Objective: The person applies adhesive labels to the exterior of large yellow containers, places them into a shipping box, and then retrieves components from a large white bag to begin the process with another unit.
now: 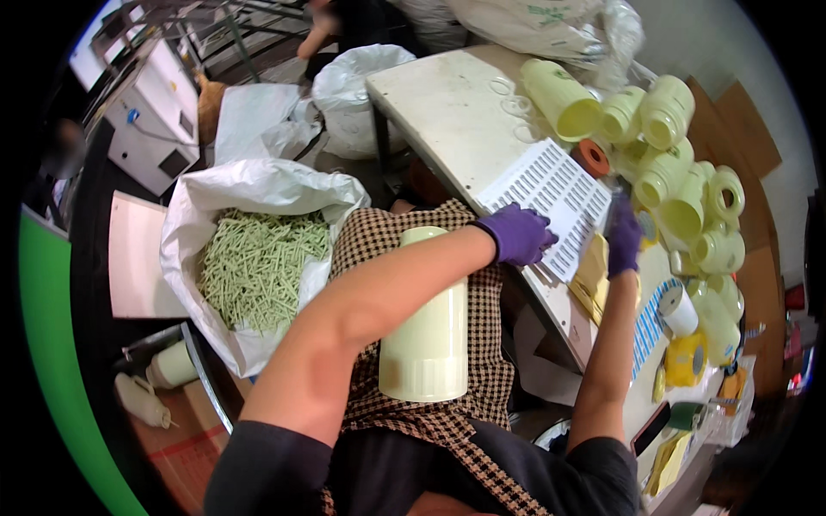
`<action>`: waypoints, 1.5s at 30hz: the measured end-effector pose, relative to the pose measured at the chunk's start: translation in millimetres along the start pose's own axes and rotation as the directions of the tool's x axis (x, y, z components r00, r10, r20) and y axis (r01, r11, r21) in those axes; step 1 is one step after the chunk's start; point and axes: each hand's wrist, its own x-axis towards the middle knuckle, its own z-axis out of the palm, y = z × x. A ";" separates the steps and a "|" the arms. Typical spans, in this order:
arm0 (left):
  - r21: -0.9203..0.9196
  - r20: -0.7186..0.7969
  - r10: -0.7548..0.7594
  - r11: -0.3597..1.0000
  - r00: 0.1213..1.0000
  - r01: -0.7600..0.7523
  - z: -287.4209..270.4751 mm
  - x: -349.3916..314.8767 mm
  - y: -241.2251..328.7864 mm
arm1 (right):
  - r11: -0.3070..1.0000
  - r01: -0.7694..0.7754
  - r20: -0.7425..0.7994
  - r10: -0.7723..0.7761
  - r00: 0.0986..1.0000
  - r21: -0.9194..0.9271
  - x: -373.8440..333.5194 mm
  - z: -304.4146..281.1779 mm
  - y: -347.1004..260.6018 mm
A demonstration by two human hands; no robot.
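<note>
My left hand (520, 234), in a purple glove, lies over the near edge of some white sheets (551, 193) printed with rows of small dark labels. Its fingers are stretched out and slightly apart on the paper. Beyond the sheets' right side is my right hand (625, 234), also gloved in purple and smeared by motion; whether it holds anything cannot be made out. Yellow paper (592, 273) lies just left of that wrist. On my lap, against a checked apron (366, 245), rests a pale yellow cylindrical container (423, 353), partly covered by my left forearm.
Several pale yellow containers (564, 99) crowd the table's (430, 95) far and right sides, near a roll of brown tape (590, 158). A white sack (185, 224) of pale green sticks (262, 267) stands at my left. Another person (366, 26) is at the back.
</note>
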 end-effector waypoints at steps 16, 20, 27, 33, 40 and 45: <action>-0.650 -0.556 -0.317 0.742 0.769 -0.164 68.1 -221.5 -30.5 | 0.720 0.693 0.261 -0.671 0.694 0.009 -205.3 18.1 -253.0; -0.639 -0.536 -0.286 0.752 0.794 -0.161 67.4 -226.2 -33.7 | 0.698 0.716 0.291 -0.683 0.670 -0.011 -205.4 20.1 -255.5; -0.588 -0.476 -0.276 0.806 0.835 -0.069 63.1 -227.1 -30.4 | 0.705 0.707 0.384 -0.638 0.667 -0.057 -205.4 17.8 -262.5; -0.642 -0.357 -0.188 0.761 0.915 -0.094 47.9 -234.8 -37.1 | 0.627 0.707 0.661 -0.382 0.646 -0.328 -195.6 -22.1 -240.3; -0.532 -0.490 -0.020 0.799 0.872 -0.281 28.5 -207.0 10.3 | 0.727 0.328 0.241 -0.226 0.944 -0.603 -133.6 -80.4 -101.6; -0.402 -0.615 0.298 0.678 0.730 -0.615 4.8 -141.5 73.8 | 0.876 -0.272 0.670 -0.077 0.738 0.400 -136.3 -69.7 -190.0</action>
